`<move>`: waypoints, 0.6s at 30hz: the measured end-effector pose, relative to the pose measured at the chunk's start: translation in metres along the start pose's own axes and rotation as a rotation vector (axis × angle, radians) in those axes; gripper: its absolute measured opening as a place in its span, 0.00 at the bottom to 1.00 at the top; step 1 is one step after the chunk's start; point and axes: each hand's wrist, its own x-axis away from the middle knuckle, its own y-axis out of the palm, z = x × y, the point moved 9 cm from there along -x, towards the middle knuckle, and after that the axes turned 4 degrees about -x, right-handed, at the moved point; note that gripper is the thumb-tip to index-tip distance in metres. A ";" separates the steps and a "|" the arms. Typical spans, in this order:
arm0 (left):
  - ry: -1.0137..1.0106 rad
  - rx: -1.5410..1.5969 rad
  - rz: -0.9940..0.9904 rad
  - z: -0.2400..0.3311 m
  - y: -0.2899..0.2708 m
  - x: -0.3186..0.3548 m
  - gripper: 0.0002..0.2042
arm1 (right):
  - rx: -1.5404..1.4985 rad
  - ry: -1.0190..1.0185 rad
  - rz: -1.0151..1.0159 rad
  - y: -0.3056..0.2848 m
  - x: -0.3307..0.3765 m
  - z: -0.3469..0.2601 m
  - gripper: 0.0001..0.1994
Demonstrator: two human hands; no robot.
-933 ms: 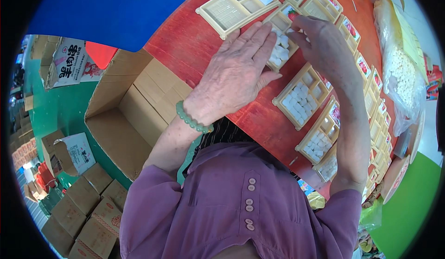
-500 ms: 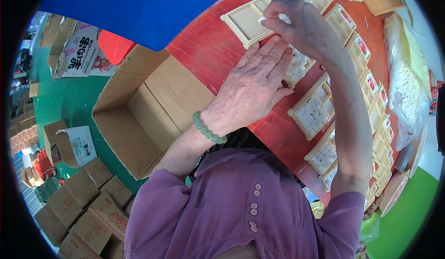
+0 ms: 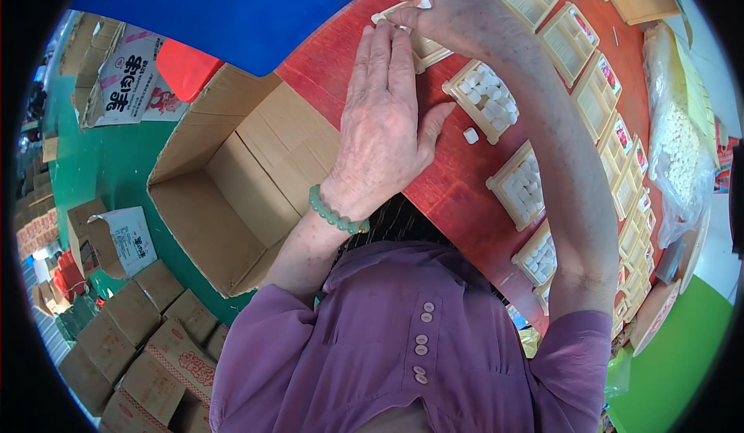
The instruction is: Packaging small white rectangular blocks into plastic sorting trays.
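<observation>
The person leans over the red table [image 3: 465, 193], both arms stretched to its far side. The left hand [image 3: 384, 119] lies flat, fingers straight and together, their tips pressing on the near edge of a cream compartment tray [image 3: 422, 46], apparently to keep it from sliding. The right hand [image 3: 442, 7] curls over the same tray from beyond, thumb and forefinger pinched on a small white piece at the tray's far corner; whether it is a candy or part of the tray I cannot tell. So the tray sits trapped between the two sets of fingertips.

Just right of the left thumb stands a filled tray [image 3: 484, 96] packed with white cubes, and one loose white cube [image 3: 470, 135] lies on the table beside that thumb. More trays run in a row past the right forearm, beside a clear bag of white pieces [image 3: 682, 146]. An open, empty cardboard box [image 3: 232, 193] waits below the left wrist, which wears a green bead bracelet [image 3: 335, 212].
</observation>
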 end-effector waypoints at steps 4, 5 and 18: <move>-0.024 -0.046 -0.034 -0.009 0.003 -0.002 0.42 | 0.087 0.022 -0.093 0.009 -0.005 0.010 0.10; -0.024 -0.045 -0.036 -0.010 0.003 -0.003 0.42 | 0.030 -0.016 -0.034 0.008 -0.005 0.012 0.10; 0.046 -0.149 0.011 -0.024 0.005 -0.028 0.36 | -0.576 0.226 0.247 0.002 -0.010 0.025 0.17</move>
